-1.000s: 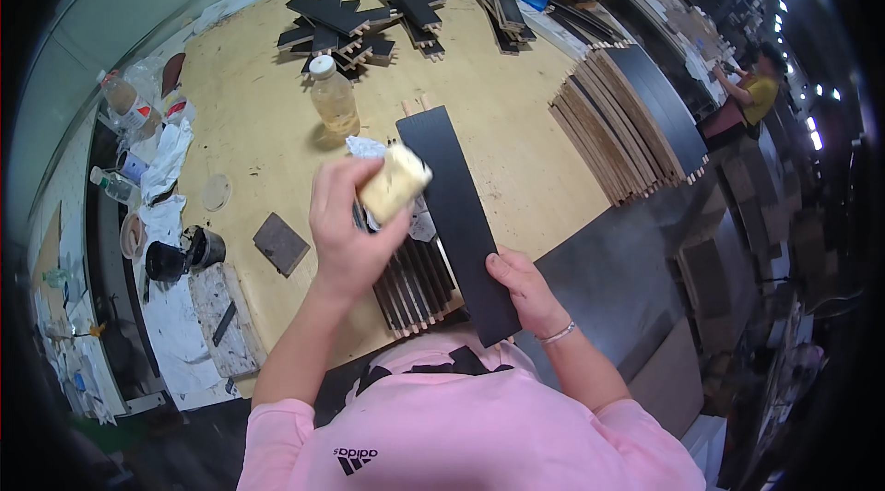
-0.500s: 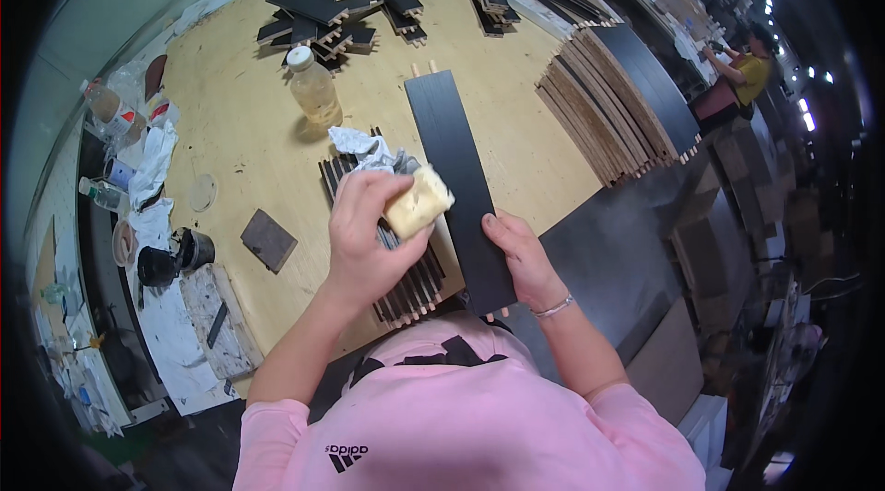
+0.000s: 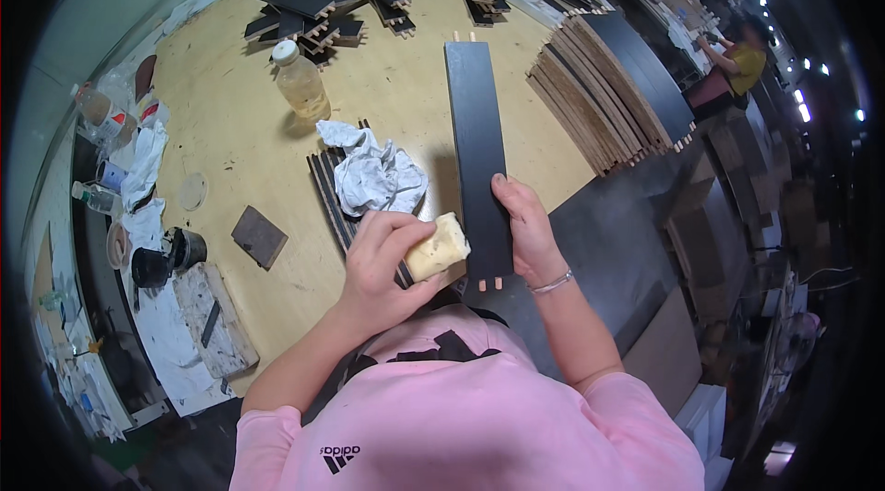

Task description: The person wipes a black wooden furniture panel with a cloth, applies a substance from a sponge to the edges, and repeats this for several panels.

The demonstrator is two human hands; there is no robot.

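My left hand [image 3: 383, 265] grips a pale yellow sponge block [image 3: 437, 249], its right end close beside the long edge of a black wooden panel [image 3: 478, 141]. I cannot tell whether they touch. My right hand [image 3: 530, 225] holds that panel by its lower right edge, thumb on the dark face. Short wooden dowels stick out of both panel ends. Left of the panel, a crumpled white cloth [image 3: 376, 170] rests on a row of dark strips standing on edge [image 3: 324, 185], partly hidden by my left hand and the cloth.
A capped bottle of yellowish liquid [image 3: 302, 85] stands beyond the cloth. Black pieces lie piled [image 3: 297, 7] at the far left. Thick curved panels are stacked [image 3: 599, 90] at right. A dark flat block [image 3: 259, 237] and black tubs [image 3: 187, 249] sit left. A co-worker [image 3: 737, 62] is far right.
The panel has swung more upright and shifted slightly, its far end moving right and away. My left hand with the sponge has come nearer to me, uncovering more of the white cloth.
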